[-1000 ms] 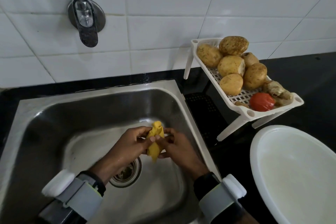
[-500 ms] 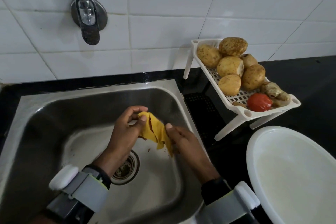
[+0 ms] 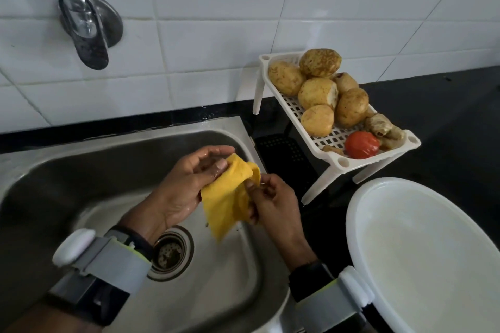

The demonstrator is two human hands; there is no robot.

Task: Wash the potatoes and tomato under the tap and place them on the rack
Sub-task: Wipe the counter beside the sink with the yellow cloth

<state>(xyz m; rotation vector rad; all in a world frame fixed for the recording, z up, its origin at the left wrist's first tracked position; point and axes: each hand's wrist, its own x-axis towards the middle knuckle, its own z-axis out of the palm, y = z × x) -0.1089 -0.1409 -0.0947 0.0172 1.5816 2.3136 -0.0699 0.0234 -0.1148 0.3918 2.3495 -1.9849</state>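
Potatoes (image 3: 319, 92) are piled on the white rack (image 3: 335, 160), right of centre in the frame. Six can be counted, all touching each other. The tomato (image 3: 362, 144) is parked at the rack's lower end, just beside the lowest potato, with some knobbly brown pieces (image 3: 382, 130) next to it. The rack is stood on the black counter (image 3: 446, 121), just right of the steel sink (image 3: 216, 292). Over the sink, mid-frame, a yellow cloth (image 3: 227, 203) is held by both hands. The left hand (image 3: 186, 186) is curled round its upper edge, and its right side is pinched by the right hand (image 3: 273, 203). The tap (image 3: 84, 27) is seen upper left, and a white basin (image 3: 422, 259) is sat lower right.
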